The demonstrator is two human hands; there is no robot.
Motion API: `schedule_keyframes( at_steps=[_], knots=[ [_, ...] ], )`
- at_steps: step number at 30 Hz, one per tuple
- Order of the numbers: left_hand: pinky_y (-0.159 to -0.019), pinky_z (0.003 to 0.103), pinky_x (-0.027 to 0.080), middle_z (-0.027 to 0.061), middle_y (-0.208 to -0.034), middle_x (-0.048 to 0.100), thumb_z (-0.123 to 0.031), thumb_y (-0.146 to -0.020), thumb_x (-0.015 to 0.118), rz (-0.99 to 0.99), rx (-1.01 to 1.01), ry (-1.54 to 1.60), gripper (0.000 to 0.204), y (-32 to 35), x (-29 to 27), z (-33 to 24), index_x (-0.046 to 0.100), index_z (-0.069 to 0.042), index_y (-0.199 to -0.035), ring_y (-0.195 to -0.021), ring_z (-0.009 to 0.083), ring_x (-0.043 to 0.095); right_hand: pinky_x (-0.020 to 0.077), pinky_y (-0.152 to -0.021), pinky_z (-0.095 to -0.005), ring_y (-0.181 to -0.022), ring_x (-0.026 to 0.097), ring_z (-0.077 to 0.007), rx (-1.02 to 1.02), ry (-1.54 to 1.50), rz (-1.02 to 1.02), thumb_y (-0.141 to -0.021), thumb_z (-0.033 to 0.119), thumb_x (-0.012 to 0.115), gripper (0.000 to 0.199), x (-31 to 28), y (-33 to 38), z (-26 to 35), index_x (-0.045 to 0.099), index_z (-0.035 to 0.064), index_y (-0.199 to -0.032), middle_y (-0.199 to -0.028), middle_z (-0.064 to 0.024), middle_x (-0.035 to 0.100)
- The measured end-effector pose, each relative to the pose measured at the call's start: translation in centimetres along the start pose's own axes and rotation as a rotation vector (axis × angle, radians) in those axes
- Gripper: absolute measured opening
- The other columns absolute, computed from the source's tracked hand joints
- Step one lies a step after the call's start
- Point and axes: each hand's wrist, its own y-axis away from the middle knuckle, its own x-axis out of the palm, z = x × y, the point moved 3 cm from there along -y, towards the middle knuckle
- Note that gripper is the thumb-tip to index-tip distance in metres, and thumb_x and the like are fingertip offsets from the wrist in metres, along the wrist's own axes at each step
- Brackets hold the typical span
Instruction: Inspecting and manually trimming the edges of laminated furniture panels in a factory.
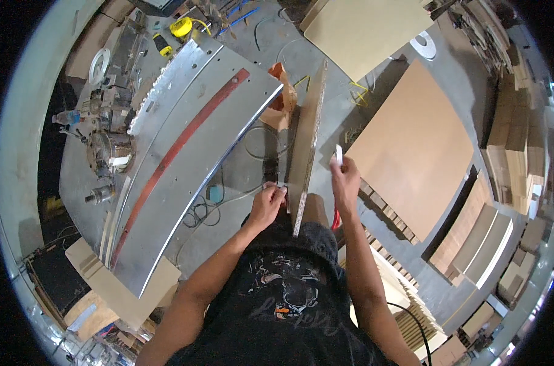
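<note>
A thin board [306, 143] stands on edge in front of me, its speckled chipboard edge facing up. On the board's left side, my left hand [266, 208] is closed in a pinch, with something small and pale at its fingertips that I cannot make out. To the right of the board, apart from it, my right hand [347, 184] grips a short white flat piece [339, 154] that sticks up past the fingers. A red curved object [336, 218] shows just below that hand; whether the hand holds it is unclear.
At left is a grey metal-topped machine table [185, 165] with a red curved strip [173, 152]. A yellow tape measure [181, 27] lies beyond it. Large tan panels [417, 152] sit on the right, above stacked boards [405, 299]. A torn brown bag [281, 100] and cables [205, 210] lie on the floor.
</note>
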Motion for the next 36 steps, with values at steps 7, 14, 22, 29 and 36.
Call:
schedule_keyframes(
  at_steps=[7, 14, 22, 29, 36],
  knots=[
    [-0.064, 0.037, 0.048, 0.0167, -0.077, 0.064, -0.026, -0.09, 0.065, -0.036, 0.009, -0.14, 0.029, -3.1, 1.6, -1.2, 0.063, 0.003, -0.094, -0.068, 0.0313, 0.059, 0.0478, -0.061, -0.042, -0.063, 0.061, -0.0373, -0.145, 0.281, 0.017, -0.082, 0.036, 0.069, 0.04, 4.4, -8.1, -0.3, 0.066, -0.0042, -0.083, -0.063, -0.0199, 0.061],
    [-0.079, 0.042, 0.052, 0.0233, -0.11, 0.063, -0.026, -0.089, 0.065, 0.038, -0.169, 0.037, 0.04, -2.6, 3.6, -2.8, 0.057, 0.002, -0.116, -0.098, 0.0337, 0.065, 0.0386, -0.05, -0.0408, -0.049, 0.045, -0.0191, 0.049, 0.009, -0.012, -0.09, 0.037, 0.063, 0.049, 5.3, -10.6, -3.3, 0.054, -0.0042, -0.066, -0.052, -0.0141, 0.044],
    [-0.082, 0.044, 0.05, 0.0224, -0.108, 0.062, -0.027, -0.09, 0.063, 0.069, -0.1, -0.177, 0.044, -1.9, 4.8, -2.6, 0.052, -0.002, -0.124, -0.096, 0.0395, 0.062, 0.0362, -0.043, -0.0302, -0.046, 0.044, -0.0102, -0.002, -0.094, 0.012, -0.086, 0.042, 0.068, 0.045, 6.1, -21.8, 6.3, 0.061, -0.0002, -0.073, -0.058, -0.0019, 0.052],
    [-0.08, 0.047, 0.048, 0.021, -0.108, 0.063, -0.032, -0.091, 0.061, 0.048, -0.078, -0.155, 0.044, -0.9, 4.9, -3.2, 0.054, -0.007, -0.127, -0.097, 0.04, 0.06, 0.0416, -0.047, -0.0276, -0.054, 0.052, -0.0098, 0.07, -0.287, -0.001, -0.085, 0.02, 0.071, 0.019, 5.6, -21.9, 13.0, 0.067, 0.0029, -0.081, -0.065, -0.0026, 0.058],
    [-0.074, 0.05, 0.05, 0.0287, -0.113, 0.058, -0.037, -0.093, 0.057, 0.072, -0.07, -0.159, 0.063, 0.5, 7.4, 1.1, 0.04, 0.006, -0.135, -0.087, 0.0435, 0.062, 0.0458, -0.058, -0.0311, -0.06, 0.049, -0.0148, 0.297, -0.976, 0.663, -0.09, 0.049, 0.063, 0.039, 19.4, -15.2, 22.5, 0.054, 0.0116, -0.087, -0.067, 0.0004, 0.047]
  ],
)
